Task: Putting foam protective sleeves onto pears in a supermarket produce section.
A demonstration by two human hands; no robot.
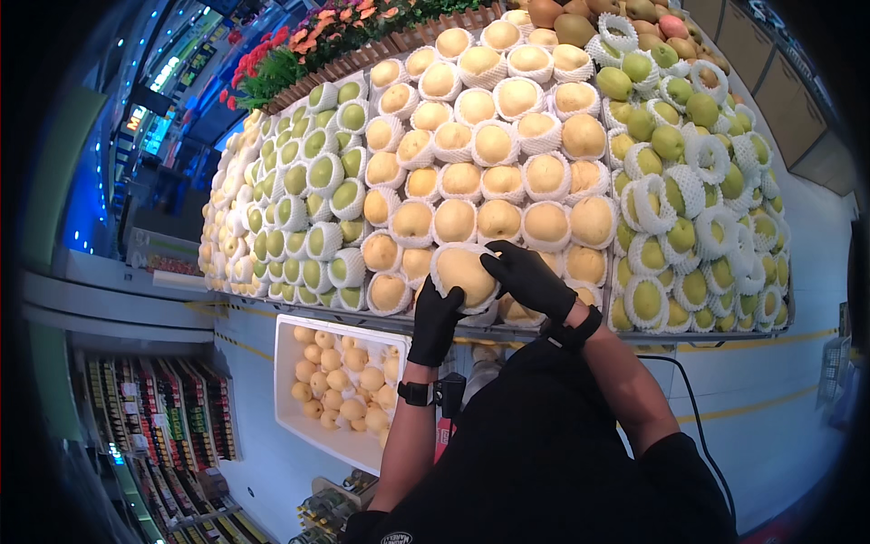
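Observation:
Between my two black-gloved hands is a large yellow pear (466,275) in a white foam net sleeve. My left hand (437,317) grips its lower left side, the thumb lying across the front. On the upper right side, the fingers of my right hand (533,277) pinch the sleeve's edge. The pear is held just over the front rows of a sloped display, where more sleeved yellow pears (455,219) sit in rows. Both hands hide parts of the pears below them.
Left of the yellow rows lie sleeved green fruit (316,204); on the right are green pears (682,234) with loose foam sleeves (707,156) on top. A white foam box (285,381) of unsleeved yellow pears stands low at the left. A black cable (693,401) hangs at the right.

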